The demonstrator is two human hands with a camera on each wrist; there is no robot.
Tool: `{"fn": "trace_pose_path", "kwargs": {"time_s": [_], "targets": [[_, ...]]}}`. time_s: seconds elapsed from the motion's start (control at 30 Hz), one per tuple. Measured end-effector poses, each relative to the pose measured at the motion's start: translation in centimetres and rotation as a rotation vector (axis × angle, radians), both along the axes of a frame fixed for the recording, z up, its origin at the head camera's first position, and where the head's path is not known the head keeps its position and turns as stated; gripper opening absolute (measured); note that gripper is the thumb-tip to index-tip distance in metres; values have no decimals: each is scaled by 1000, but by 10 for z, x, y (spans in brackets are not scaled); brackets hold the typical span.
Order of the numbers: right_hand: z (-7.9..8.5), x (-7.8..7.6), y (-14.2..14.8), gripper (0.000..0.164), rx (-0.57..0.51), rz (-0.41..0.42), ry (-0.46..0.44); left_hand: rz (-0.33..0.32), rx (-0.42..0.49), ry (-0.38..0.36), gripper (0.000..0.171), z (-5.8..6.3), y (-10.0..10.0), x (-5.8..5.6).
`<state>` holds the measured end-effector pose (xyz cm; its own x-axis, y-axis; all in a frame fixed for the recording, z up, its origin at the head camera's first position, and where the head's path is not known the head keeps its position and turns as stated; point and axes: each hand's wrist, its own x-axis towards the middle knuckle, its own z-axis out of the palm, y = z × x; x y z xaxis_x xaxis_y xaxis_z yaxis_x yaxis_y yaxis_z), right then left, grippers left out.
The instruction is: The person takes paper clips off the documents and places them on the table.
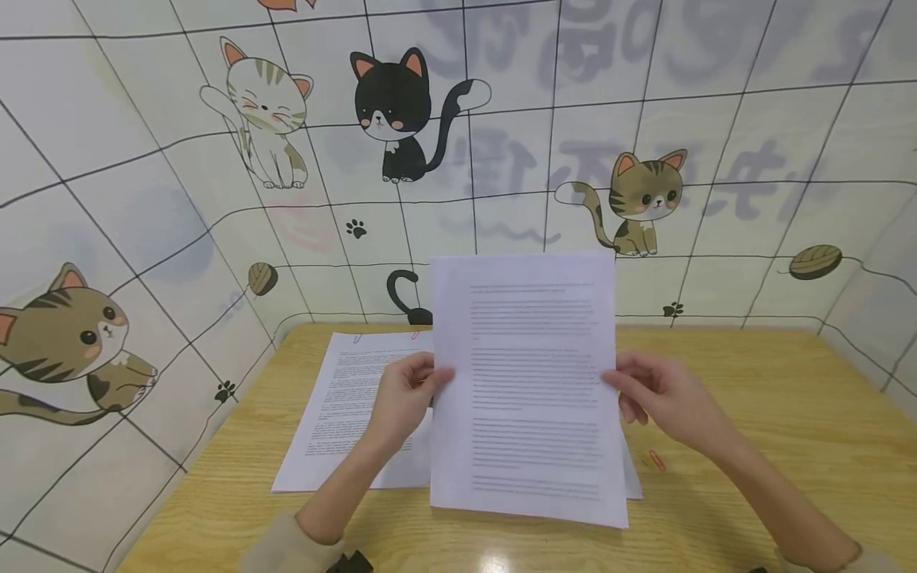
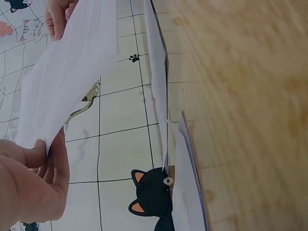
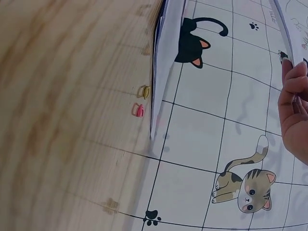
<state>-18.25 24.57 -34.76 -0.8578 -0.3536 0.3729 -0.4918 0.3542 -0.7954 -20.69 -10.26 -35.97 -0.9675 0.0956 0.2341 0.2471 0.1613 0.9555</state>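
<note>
Both hands hold up a printed paper (image 1: 533, 382) by its two side edges, tilted toward me above the table. At its left edge the left hand (image 1: 410, 394) pinches it between thumb and fingers. My right hand (image 1: 662, 394) pinches the opposite edge, thumb on the printed face. In the left wrist view the paper (image 2: 72, 62) spans from the left hand (image 2: 36, 178) to the right one. Beneath it more white paper (image 1: 634, 469) lies on the table, mostly hidden. The right wrist view shows the right hand (image 3: 294, 113) at the paper's edge.
On the wooden table (image 1: 774, 406), a printed stack (image 1: 358, 398) lies to the left, with a blue paper clip (image 1: 357, 338) and a red one (image 1: 415, 335) at its top. A loose red paper clip (image 1: 657, 460) lies right of the held paper. A cat-patterned wall covering (image 1: 516, 167) stands behind.
</note>
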Motion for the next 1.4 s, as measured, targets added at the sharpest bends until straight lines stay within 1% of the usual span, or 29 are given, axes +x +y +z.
{"fn": "trace_pose_path", "kwargs": {"time_s": [0.07,0.27,0.5,0.57,0.73,0.97,1.13,1.27,1.4], "targets": [[1,1,0,10,-3,-23,7,-21,3,-4,6,-1,1,-1],[2,-1,3,12,0,-78,2,-59,2,6,9,-4,4,0],[2,-1,12,13,5,-149,-2,-96,-40,9,6,-8,10,0],[3,-1,15,14,13,-170,2,-112,-40,9,6,-8,12,1],[5,-4,22,14,38,-219,26,-138,-44,22,9,-5,17,1],[9,-7,33,19,93,-302,39,-131,-59,35,13,5,28,3],[11,-7,45,21,122,-375,54,-142,-57,47,13,7,40,-1],[12,-9,54,20,136,-418,78,-145,-47,36,13,9,51,-4],[13,-11,65,24,147,-458,78,-148,-8,24,13,10,65,-7]]}}
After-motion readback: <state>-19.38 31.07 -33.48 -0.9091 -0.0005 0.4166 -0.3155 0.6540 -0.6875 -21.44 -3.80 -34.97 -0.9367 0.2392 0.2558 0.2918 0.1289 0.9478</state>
